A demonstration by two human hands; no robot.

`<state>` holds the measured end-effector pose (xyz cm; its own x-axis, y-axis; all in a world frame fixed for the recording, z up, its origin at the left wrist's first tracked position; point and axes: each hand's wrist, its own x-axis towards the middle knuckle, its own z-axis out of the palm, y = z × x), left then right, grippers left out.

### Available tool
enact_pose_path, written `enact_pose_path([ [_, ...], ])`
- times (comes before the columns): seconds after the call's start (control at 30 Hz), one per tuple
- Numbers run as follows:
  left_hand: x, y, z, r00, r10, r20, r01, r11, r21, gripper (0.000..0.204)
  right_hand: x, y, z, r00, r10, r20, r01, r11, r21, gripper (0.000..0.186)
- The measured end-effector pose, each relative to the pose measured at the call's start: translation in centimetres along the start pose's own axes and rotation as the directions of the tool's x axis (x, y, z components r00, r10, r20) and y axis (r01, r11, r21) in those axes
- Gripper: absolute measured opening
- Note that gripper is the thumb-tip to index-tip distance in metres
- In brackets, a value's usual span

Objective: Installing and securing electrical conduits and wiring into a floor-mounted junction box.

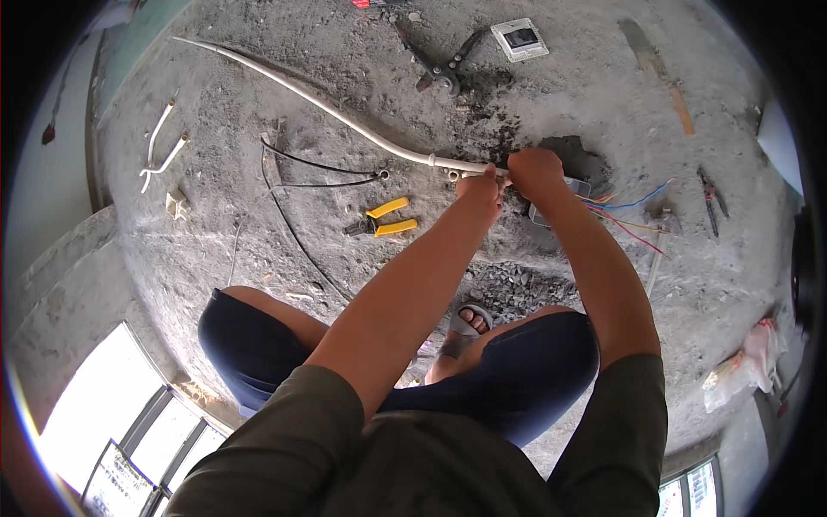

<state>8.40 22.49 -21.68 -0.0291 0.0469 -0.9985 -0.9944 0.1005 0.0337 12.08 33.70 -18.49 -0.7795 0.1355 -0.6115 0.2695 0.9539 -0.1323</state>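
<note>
A long white conduit [345, 121] curves across the rough grey floor to both hands. My left hand [480, 191] is closed on it near its right end. Just right of it, my right hand [534, 177] is closed around that end, hiding what lies inside the fingers. Beneath and beside my right hand is a grey junction box [541, 215], partly hidden by my arm, with red, blue and yellow wires [633, 196] fanning rightward. Small round fittings [453, 177] lie below the conduit, and yellow-handled wire strippers [396, 226] lie to the left.
Large cutters [444, 73] and a white switch-like plate [520, 40] lie beyond. Black cables [306, 164], short white pipe pieces [159, 142], pliers [715, 207], a wooden-handled tool [676, 103] and a plastic bag [741, 366] surround me. Rubble [517, 280] lies near my sandalled foot.
</note>
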Motion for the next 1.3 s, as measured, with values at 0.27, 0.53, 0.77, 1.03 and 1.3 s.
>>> enact_pose_path([
  [0.27,1.5,-0.7,-0.1,0.994,0.090,-0.068,-0.092,0.996,-0.017,0.030,-7.5,2.2,-0.1,0.955,-0.131,-0.267,0.228,0.898,0.376,0.019],
  [0.53,1.3,0.4,-1.0,0.997,0.040,-0.062,-0.034,0.995,0.094,0.032,-25.1,11.2,16.0,0.119,0.960,-0.255,-0.444,0.281,0.851,0.033],
  [0.77,0.8,0.0,0.4,0.987,0.039,-0.156,-0.028,0.997,0.073,0.046,-25.2,14.6,22.3,0.278,0.899,-0.340,-0.783,0.417,0.461,0.052],
  [1.03,1.5,-1.0,1.6,0.984,0.109,-0.142,-0.112,0.993,-0.020,0.037,-27.5,18.6,19.8,0.411,0.907,-0.087,-0.826,0.411,0.385,0.028],
  [1.3,4.8,-1.9,0.6,0.925,0.299,-0.234,-0.299,0.953,0.039,0.025,-30.3,10.1,7.2,0.330,0.944,-0.019,-0.068,0.044,0.997,0.020],
])
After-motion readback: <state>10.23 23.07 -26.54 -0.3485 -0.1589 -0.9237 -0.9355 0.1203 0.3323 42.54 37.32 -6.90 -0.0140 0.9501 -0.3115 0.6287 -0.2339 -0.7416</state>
